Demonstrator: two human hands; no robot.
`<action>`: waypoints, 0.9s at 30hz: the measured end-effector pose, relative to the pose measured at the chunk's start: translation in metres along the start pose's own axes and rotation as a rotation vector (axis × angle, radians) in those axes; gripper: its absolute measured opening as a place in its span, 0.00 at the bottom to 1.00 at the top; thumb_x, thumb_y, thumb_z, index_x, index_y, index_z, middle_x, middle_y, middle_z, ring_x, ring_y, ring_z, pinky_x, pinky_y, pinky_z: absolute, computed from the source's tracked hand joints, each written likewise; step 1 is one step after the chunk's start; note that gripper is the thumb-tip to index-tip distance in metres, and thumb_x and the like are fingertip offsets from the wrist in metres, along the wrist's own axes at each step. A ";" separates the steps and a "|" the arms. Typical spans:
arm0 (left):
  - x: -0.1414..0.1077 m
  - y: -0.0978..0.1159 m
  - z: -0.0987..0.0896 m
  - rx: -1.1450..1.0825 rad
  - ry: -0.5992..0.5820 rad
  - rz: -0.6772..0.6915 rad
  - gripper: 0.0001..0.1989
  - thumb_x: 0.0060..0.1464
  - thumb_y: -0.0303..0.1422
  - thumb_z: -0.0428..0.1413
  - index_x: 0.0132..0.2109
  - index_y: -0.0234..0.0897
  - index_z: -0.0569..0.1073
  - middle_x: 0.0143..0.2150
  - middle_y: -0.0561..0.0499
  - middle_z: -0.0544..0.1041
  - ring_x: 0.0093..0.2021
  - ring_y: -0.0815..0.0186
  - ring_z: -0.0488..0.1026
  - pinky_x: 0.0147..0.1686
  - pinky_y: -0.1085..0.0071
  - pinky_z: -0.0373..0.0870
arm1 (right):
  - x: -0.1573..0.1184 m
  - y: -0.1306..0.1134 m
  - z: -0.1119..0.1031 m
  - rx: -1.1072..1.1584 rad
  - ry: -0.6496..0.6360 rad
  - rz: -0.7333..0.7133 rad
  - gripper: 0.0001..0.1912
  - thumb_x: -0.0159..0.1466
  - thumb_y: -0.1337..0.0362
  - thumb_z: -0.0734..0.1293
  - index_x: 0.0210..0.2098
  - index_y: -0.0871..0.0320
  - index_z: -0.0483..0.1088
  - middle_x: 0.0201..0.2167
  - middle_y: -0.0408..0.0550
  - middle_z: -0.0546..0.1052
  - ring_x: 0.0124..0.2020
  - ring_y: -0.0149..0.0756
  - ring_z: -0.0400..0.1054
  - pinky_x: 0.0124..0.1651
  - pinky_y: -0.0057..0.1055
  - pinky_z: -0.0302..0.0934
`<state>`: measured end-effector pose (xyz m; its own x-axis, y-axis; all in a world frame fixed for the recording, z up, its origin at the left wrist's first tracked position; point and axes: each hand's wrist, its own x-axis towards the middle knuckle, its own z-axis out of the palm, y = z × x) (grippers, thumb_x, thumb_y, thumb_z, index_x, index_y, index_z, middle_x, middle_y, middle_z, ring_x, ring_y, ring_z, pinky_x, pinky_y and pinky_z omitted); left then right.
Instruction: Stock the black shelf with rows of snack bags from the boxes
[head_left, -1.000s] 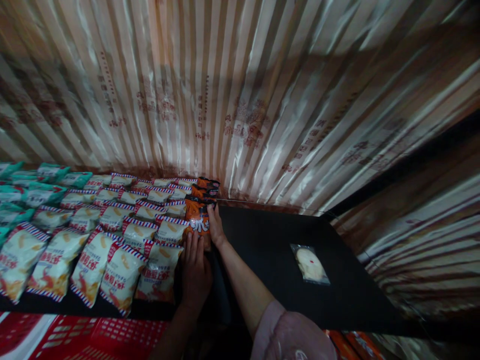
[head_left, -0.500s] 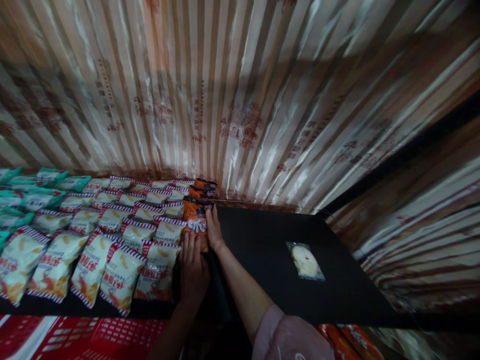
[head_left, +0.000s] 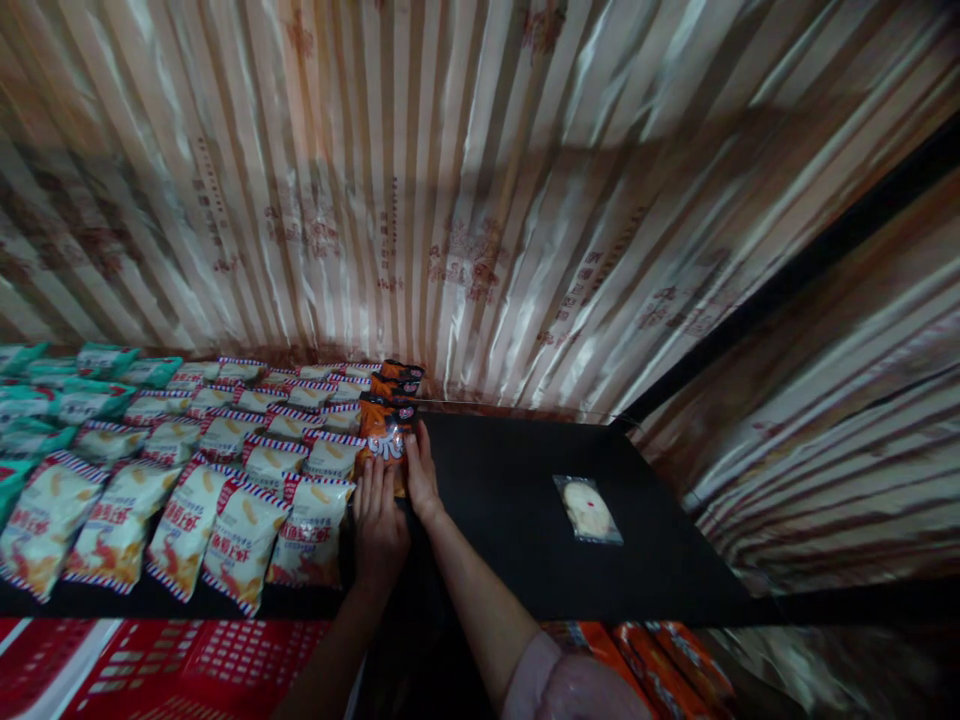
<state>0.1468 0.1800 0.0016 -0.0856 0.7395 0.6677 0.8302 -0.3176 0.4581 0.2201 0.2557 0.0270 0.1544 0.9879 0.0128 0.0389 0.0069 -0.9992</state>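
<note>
An orange and black snack bag (head_left: 386,425) leans at the right end of the rows, with more orange bags (head_left: 401,372) behind it. My left hand (head_left: 379,525) lies with its fingers stretched over the lower front of that bag. On the bag's right side rests my right hand (head_left: 422,470), fingers extended upward, the thumb side against the wrapper. Directly left of my left hand stands a white bag with red print and striped edges (head_left: 309,530). The bag's lower part is partly hidden by my fingers.
Rows of white striped-edge bags (head_left: 247,540) fill the left, with green bags (head_left: 94,400) beyond. On the black shelf (head_left: 495,500) lies a clear packet with a white round item (head_left: 589,510). Red baskets (head_left: 202,665) and orange packages (head_left: 634,665) are below. A striped curtain (head_left: 450,200) hangs behind.
The view has shifted slightly, so the shelf and packet appear further left, and more orange packages show below. Both hands remain at the orange bag.
</note>
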 end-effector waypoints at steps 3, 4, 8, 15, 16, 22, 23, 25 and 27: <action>0.000 0.000 0.001 0.014 0.008 0.006 0.28 0.53 0.24 0.41 0.62 0.31 0.54 0.62 0.38 0.59 0.65 0.58 0.47 0.59 0.53 0.52 | -0.010 -0.001 -0.004 -0.006 -0.002 0.001 0.36 0.59 0.43 0.57 0.62 0.55 0.52 0.62 0.46 0.57 0.63 0.37 0.48 0.64 0.37 0.40; 0.000 0.000 0.001 0.018 0.011 0.011 0.28 0.53 0.24 0.41 0.62 0.31 0.55 0.62 0.39 0.60 0.65 0.58 0.47 0.59 0.54 0.52 | -0.014 -0.002 -0.006 -0.007 0.000 0.005 0.36 0.59 0.43 0.57 0.61 0.55 0.52 0.62 0.46 0.56 0.63 0.37 0.48 0.64 0.37 0.40; 0.000 0.001 -0.001 0.011 0.001 0.056 0.27 0.53 0.24 0.41 0.61 0.31 0.58 0.61 0.39 0.61 0.65 0.59 0.48 0.60 0.55 0.51 | -0.030 -0.005 -0.013 -0.014 0.022 0.018 0.35 0.59 0.44 0.57 0.60 0.54 0.55 0.62 0.46 0.57 0.63 0.37 0.49 0.64 0.36 0.41; -0.002 0.006 -0.010 -0.011 -0.040 0.150 0.27 0.51 0.22 0.42 0.59 0.31 0.59 0.61 0.39 0.60 0.65 0.59 0.47 0.60 0.53 0.52 | -0.057 -0.008 -0.028 -0.029 0.029 0.016 0.33 0.59 0.45 0.58 0.59 0.55 0.58 0.61 0.47 0.59 0.62 0.37 0.50 0.64 0.36 0.41; -0.003 0.008 -0.012 -0.013 -0.054 0.164 0.27 0.51 0.21 0.42 0.59 0.31 0.60 0.61 0.39 0.60 0.65 0.59 0.47 0.60 0.53 0.52 | -0.060 -0.008 -0.031 -0.035 0.028 0.019 0.34 0.59 0.45 0.58 0.59 0.56 0.58 0.61 0.47 0.59 0.62 0.37 0.50 0.64 0.36 0.41; -0.015 0.024 -0.014 -0.034 -0.102 0.172 0.25 0.52 0.22 0.41 0.58 0.30 0.61 0.61 0.39 0.61 0.65 0.59 0.48 0.58 0.53 0.55 | -0.073 -0.008 -0.044 -0.086 0.025 0.016 0.33 0.60 0.46 0.58 0.59 0.59 0.59 0.60 0.51 0.60 0.62 0.40 0.52 0.63 0.38 0.42; -0.018 0.028 -0.013 -0.041 -0.107 0.176 0.25 0.53 0.22 0.41 0.58 0.30 0.60 0.60 0.39 0.62 0.65 0.59 0.48 0.58 0.54 0.56 | -0.074 -0.008 -0.046 -0.093 0.028 0.010 0.33 0.60 0.46 0.58 0.58 0.59 0.59 0.60 0.51 0.61 0.61 0.40 0.52 0.63 0.38 0.43; -0.026 0.035 -0.008 -0.049 -0.121 0.181 0.25 0.55 0.25 0.41 0.61 0.31 0.57 0.59 0.39 0.63 0.64 0.58 0.50 0.58 0.55 0.57 | -0.077 -0.006 -0.050 -0.099 0.031 -0.004 0.30 0.60 0.47 0.58 0.57 0.56 0.61 0.59 0.50 0.63 0.60 0.39 0.54 0.63 0.38 0.44; -0.035 0.041 -0.004 -0.059 -0.137 0.186 0.26 0.57 0.29 0.42 0.63 0.30 0.53 0.59 0.38 0.64 0.63 0.58 0.53 0.57 0.57 0.59 | -0.081 -0.003 -0.054 -0.097 0.039 -0.019 0.28 0.60 0.48 0.59 0.56 0.53 0.63 0.57 0.48 0.65 0.59 0.38 0.56 0.62 0.38 0.46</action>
<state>0.1818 0.1388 -0.0008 0.1445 0.7378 0.6594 0.7911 -0.4864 0.3709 0.2606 0.1673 0.0308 0.1914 0.9809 0.0353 0.1372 0.0089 -0.9905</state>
